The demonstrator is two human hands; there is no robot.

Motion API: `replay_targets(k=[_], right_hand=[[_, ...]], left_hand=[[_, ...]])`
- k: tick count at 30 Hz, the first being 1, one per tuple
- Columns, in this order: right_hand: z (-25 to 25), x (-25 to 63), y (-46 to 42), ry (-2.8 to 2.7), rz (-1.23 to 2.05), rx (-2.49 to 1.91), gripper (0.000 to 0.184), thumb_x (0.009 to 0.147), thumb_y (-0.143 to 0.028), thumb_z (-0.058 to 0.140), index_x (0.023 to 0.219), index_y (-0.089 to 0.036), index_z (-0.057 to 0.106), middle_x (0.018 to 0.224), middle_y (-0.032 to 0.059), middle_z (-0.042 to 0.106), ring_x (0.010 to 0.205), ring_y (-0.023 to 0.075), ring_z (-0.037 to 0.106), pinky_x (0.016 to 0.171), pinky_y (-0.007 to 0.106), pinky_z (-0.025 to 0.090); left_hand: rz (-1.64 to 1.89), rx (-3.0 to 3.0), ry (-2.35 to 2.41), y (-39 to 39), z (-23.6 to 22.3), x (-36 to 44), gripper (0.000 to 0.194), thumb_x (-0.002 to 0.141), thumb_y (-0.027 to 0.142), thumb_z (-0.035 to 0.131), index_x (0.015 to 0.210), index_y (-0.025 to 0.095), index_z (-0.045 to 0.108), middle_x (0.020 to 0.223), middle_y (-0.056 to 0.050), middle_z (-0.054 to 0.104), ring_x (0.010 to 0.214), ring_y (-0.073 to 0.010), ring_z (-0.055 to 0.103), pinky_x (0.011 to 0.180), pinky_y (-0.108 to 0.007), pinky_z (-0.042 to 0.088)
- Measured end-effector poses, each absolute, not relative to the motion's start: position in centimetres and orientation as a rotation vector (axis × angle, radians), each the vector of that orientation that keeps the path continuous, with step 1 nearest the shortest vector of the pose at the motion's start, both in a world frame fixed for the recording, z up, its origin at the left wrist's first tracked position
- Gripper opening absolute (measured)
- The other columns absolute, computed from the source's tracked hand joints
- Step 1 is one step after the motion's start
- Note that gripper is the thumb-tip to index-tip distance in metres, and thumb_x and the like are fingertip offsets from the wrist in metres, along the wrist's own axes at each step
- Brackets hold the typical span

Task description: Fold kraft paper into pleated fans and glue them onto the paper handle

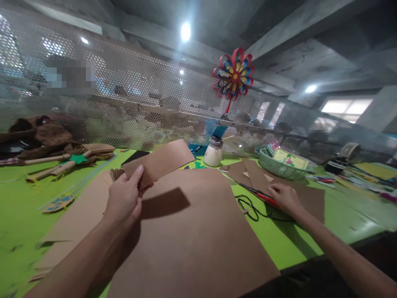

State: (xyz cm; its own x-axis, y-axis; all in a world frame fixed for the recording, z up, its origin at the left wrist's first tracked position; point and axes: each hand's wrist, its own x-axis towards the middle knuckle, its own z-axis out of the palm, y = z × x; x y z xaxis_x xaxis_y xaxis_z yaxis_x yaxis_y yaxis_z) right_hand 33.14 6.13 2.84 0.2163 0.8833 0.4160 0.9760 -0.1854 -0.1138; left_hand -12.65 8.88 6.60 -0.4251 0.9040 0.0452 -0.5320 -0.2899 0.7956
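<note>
- Large brown sheet (pixel 198 236): flat on the table (pixel 18 219), below the left fingers; presumably light and floppy, best lifted by opposite edges.
- Brown paper strip (pixel 169 159): pinched at one end by the left hand (pixel 125 198), extending rightward from its fingers; probably light, springy, easily creased.
- Red-and-black tool (pixel 269 200): at the right hand (pixel 285 198); whether its fingers grasp cannot be told; likely rigid.

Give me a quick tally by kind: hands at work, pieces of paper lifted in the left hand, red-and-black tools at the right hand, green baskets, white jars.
Hands: 2 (left hand, right hand)
Lifted brown paper: 1
Red-and-black tool: 1
Green basket: 1
White jar: 1
Total: 6
</note>
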Motion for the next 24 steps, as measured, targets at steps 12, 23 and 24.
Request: replay_targets(k=[12,23,24], right_hand=[[2.5,31.7,9.1,-1.963,-0.231,-2.147,0.033,0.084,-0.034,0.046,0.071,-0.018,0.072,0.072,0.0097,0.072,0.068,0.0226,0.064,0.058,0.027,0.038],[-0.3,34.8,8.4,-1.992,-0.308,-2.233,0.030,0.069,-0.015,0.052,0.092,-0.012,0.071,0.092,0.0174,0.069,0.087,0.0308,0.063,0.071,0.033,0.044],[0.2,34.9,8.1,-1.987,-0.302,-2.213,0.030,0.071,-0.017,0.051,0.093,-0.011,0.071,0.094,0.0177,0.069,0.087,0.0307,0.063,0.073,0.034,0.044]], left_hand=[[1.786,0.672,0.915,8.8,5.7,-12.5,0.015,0.070,0.016,0.068,0.085,0.018,0.066,0.084,-0.001,0.067,0.065,-0.0117,0.060,0.048,-0.018,0.050],[1.538,0.870,0.797,7.3,5.3,-11.1,0.039,0.070,0.031,0.073,0.104,0.014,0.066,0.094,-0.009,0.073,0.072,-0.0179,0.067,0.060,-0.024,0.051],[1.527,0.870,0.785,7.2,5.4,-11.1,0.042,0.070,0.031,0.073,0.107,0.014,0.065,0.095,-0.009,0.073,0.074,-0.0193,0.067,0.064,-0.027,0.052]])
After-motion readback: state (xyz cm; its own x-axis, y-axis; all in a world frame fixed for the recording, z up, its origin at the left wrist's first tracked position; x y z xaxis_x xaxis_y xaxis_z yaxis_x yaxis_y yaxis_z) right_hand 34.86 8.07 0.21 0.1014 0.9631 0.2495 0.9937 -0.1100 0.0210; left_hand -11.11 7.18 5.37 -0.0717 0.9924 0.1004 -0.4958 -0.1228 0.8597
